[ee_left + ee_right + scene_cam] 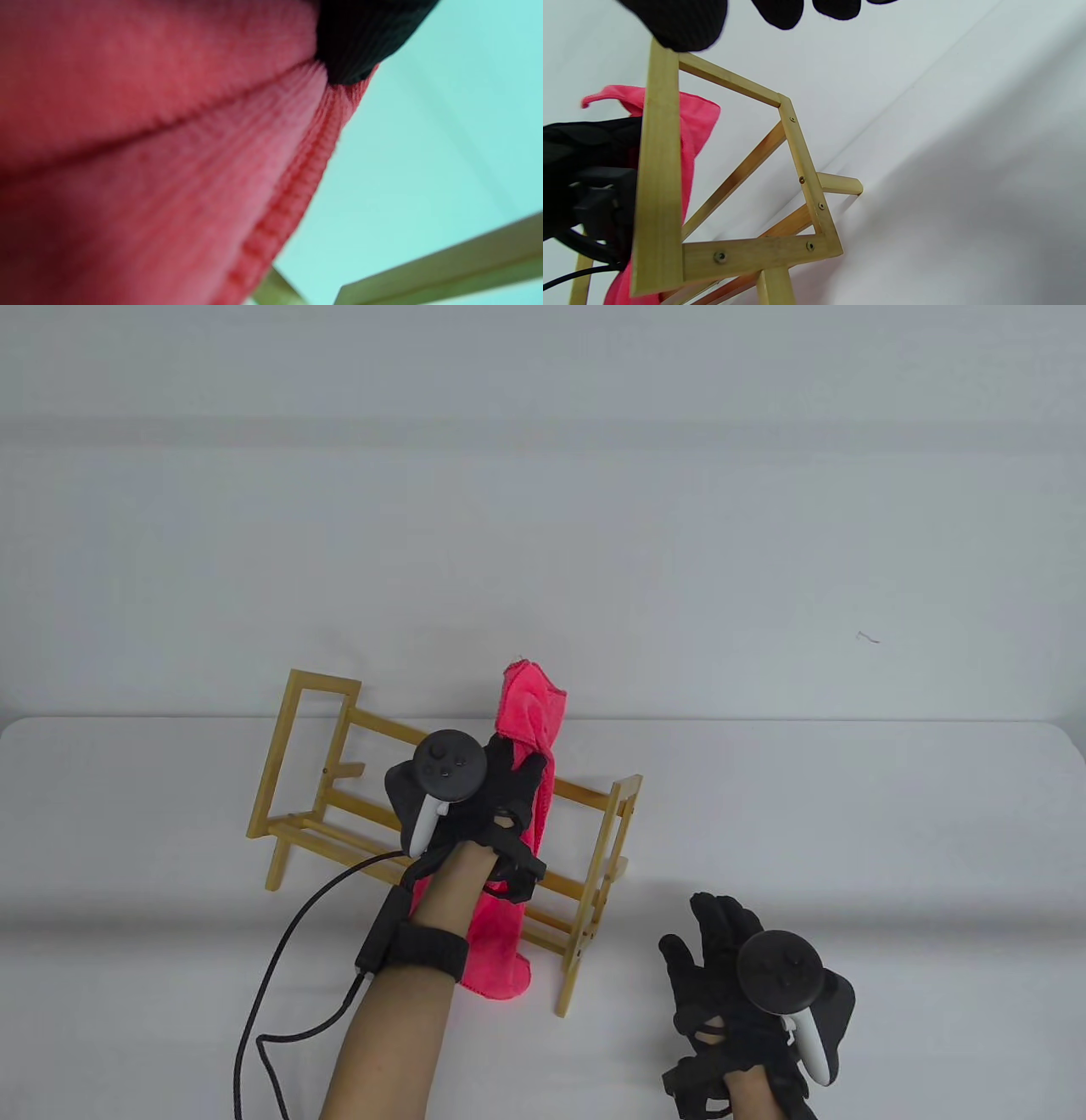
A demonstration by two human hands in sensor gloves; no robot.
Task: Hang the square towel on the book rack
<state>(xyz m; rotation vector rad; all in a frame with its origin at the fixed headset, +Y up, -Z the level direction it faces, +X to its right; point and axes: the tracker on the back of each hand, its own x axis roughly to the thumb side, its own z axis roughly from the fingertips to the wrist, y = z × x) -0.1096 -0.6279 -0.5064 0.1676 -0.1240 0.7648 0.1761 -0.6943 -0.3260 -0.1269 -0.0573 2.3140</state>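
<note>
Pink square towel [530,780] draped lengthwise over the top rail of the wooden book rack [327,780], its lower end on the bench [848,814]. Left hand [501,806] grips the towel at the rail; right hand [730,976] hovers spread and empty beside the rack. Risk: bunched, unevenly hung cloth may slide off on release.

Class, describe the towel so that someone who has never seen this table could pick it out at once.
Find the wooden book rack on the white table. Draped over its rails, with the left hand gripping it, hangs the square towel. It is the only soft, bright pink thing there; everything around it is wood, black or white.
</note>
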